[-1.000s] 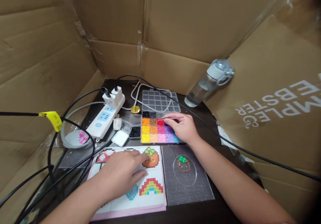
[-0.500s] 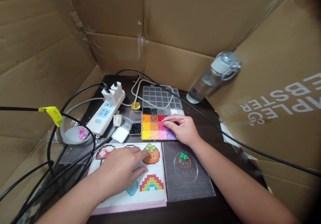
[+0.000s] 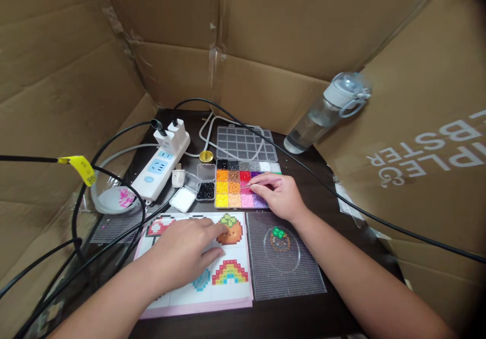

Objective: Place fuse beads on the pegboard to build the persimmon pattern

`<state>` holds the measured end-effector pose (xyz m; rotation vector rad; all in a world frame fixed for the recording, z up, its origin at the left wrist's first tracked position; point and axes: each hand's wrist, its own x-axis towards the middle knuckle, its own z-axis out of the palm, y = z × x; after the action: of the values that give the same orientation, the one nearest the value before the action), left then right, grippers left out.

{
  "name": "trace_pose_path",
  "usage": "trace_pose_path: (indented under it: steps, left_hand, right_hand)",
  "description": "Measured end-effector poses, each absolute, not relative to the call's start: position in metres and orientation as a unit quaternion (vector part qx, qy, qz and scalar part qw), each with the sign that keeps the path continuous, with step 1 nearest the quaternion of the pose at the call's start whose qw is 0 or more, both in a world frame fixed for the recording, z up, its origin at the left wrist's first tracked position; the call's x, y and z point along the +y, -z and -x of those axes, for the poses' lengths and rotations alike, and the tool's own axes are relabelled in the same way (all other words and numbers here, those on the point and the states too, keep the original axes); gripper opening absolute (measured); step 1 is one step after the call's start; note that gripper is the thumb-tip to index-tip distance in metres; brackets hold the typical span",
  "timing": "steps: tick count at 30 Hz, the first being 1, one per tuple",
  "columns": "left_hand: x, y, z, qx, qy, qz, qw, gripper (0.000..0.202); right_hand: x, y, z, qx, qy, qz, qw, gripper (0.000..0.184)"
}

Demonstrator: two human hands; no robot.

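Note:
My left hand (image 3: 186, 250) lies flat on a pattern sheet (image 3: 228, 283) with pixel pictures, its forefinger pointing at an orange fruit picture (image 3: 230, 231). My right hand (image 3: 279, 194) grips thin tweezers (image 3: 255, 182), their tip over the red and pink cells of a bead box (image 3: 231, 187) with many coloured compartments. In front of that hand lies a clear pegboard (image 3: 284, 260) bearing a small partly built bead figure (image 3: 280, 238) with green on top.
A white power strip (image 3: 161, 164) with plugs and black cables (image 3: 114, 227) fills the left side. The box's clear lid (image 3: 246, 144), a small case with black and white beads (image 3: 195, 193), a water bottle (image 3: 326, 112) and cardboard walls (image 3: 266, 30) surround the dark table.
The view has shifted slightly upward. Both hands stay almost where they were; the tweezers' tip has edged a little over the red and pink cells.

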<state>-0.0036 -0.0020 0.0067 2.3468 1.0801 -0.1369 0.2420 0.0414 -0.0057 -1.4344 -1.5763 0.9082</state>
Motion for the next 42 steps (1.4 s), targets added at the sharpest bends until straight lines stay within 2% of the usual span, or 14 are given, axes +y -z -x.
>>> trace_pose_path:
  steps: [34,42]
  left_hand:
    - [-0.004,-0.003,0.007,0.396,0.025,-0.875,0.278,0.029]
    - [-0.004,-0.005,0.005,0.393,0.041,-0.88,0.263,0.029]
  right_hand:
    - [0.043,0.01,-0.243,-0.618,-0.352,0.569,0.413,0.009]
    - [0.031,-0.015,-0.252,-0.629,-0.303,0.558,0.447,0.009]
